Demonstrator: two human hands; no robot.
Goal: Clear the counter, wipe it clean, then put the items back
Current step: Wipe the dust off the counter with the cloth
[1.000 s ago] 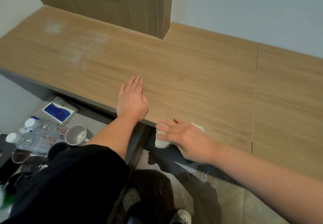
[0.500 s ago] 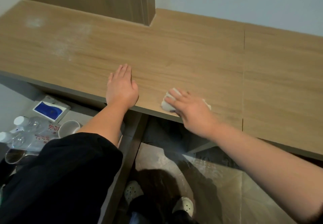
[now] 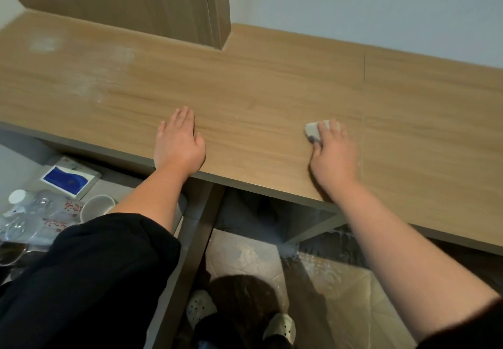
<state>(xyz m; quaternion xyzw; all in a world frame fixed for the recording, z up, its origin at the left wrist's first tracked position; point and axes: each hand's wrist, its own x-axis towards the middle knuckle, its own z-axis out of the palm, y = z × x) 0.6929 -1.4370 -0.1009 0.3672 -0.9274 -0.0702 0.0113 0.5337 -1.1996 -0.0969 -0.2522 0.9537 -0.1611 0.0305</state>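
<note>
While the person leans over the wooden worktop (image 3: 272, 87), both hands rest on its near part, well apart from each other. The left hand (image 3: 178, 144) lies palm down, fingers straight and close together, the thumb set a little to the side; it holds nothing, and its wrist crosses the worktop's near edge. To the right, the right hand (image 3: 336, 155) has its fingers bent over a small white cloth (image 3: 314, 130), gripping the wad and pressing it onto the wood. The cloth sticks out from under the fingertips on the far left side of the hand. The hand is slightly blurred, so the exact lie of each finger cannot be told.

Pale dusty smears (image 3: 84, 81) mark the far left of the worktop. A wooden panel (image 3: 163, 2) stands against the back, with a light wall (image 3: 367, 2) to its right.

Below the near edge, on the left, a lower grey surface carries a blue-and-white packet (image 3: 68, 181), clear plastic bottles (image 3: 40, 207) with white caps, and a white cup (image 3: 96, 208). A black sleeve (image 3: 81, 280) covers the left upper arm. On the floor (image 3: 340, 294), two white shoes (image 3: 200, 307) show.
</note>
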